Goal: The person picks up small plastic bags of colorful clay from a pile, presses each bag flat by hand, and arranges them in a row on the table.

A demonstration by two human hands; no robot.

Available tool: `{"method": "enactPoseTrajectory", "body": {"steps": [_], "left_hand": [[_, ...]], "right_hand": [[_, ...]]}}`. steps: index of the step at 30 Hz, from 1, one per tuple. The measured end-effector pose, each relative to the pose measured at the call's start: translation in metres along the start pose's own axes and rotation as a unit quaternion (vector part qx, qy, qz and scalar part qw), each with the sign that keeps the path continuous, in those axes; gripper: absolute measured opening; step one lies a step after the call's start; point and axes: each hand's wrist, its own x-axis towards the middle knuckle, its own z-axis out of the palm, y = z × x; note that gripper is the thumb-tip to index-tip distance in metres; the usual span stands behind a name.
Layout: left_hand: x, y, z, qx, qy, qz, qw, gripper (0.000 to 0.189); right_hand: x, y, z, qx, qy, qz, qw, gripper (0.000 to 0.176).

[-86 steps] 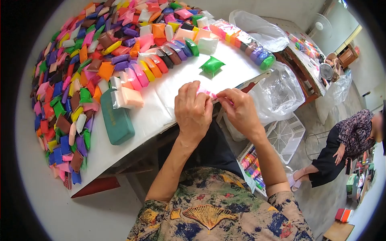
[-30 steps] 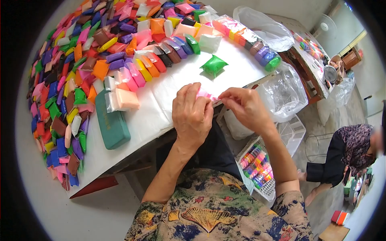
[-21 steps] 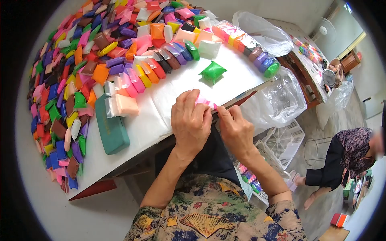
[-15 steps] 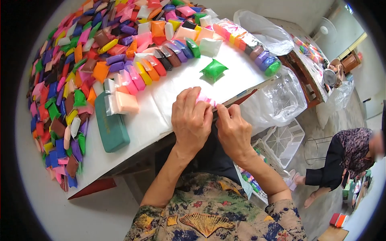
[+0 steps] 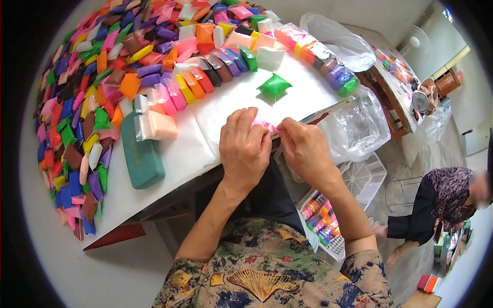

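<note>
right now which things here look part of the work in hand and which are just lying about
Likely part of the job:
pink item, between left hand and right hand
row of coloured packets
heap of packets
green packet

Likely just lying about:
white fan
brown box
teal case, perhaps

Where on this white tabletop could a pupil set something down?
Bare patches of the table lie between the green case and the left hand, and between the lone green packet and the wrapped row. Its left and far sides are crowded with heaped packets.
</note>
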Motion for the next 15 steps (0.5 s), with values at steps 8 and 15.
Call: {"method": "enactPoseTrajectory", "body": {"steps": [8, 15], "left_hand": [[0.002, 0.002, -0.002, 0.006, -0.005, 0.001, 1.0, 0.011], [0.002, 0.002, -0.001, 0.003, -0.005, -0.006, 1.0, 0.011]], "right_hand": [[0.011, 0.012, -0.016, 0.1, -0.054, 0.015, 0.993, 0.012], [0.013, 0.015, -0.023, 0.118, -0.088, -0.003, 0.989, 0.012]]}}
